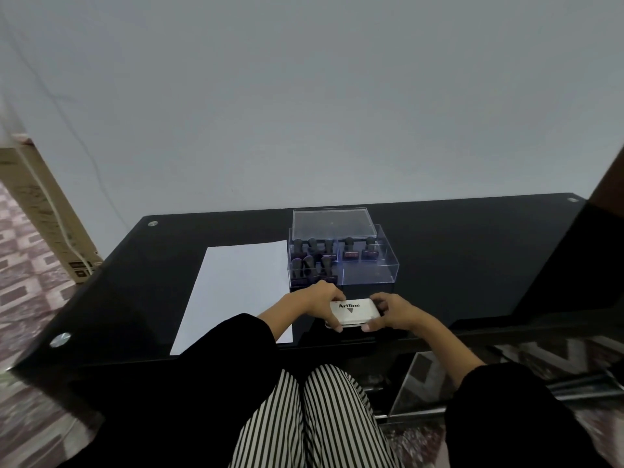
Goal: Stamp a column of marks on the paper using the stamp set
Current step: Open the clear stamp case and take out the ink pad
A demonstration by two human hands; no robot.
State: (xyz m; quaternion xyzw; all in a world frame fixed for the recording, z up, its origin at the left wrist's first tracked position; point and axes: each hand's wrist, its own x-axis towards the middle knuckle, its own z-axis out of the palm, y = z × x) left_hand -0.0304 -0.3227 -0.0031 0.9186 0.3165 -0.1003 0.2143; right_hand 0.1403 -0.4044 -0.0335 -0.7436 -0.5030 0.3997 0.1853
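Note:
A white ink pad case [351,311] marked "Artline" lies near the front edge of the black glass table [472,265]. My left hand [320,304] grips its left end and my right hand [393,310] grips its right end; its lid looks closed. A blank white sheet of paper [236,288] lies to the left of the hands. Behind the pad stands a clear plastic box [368,275] holding several dark-handled stamps [312,265], with its clear lid [332,222] resting across the back.
The table backs onto a grey wall. A long cardboard box [47,217] leans at the far left beside the table. Patterned floor shows on the left and through the glass at the right. My striped trousers [317,417] are below the table edge.

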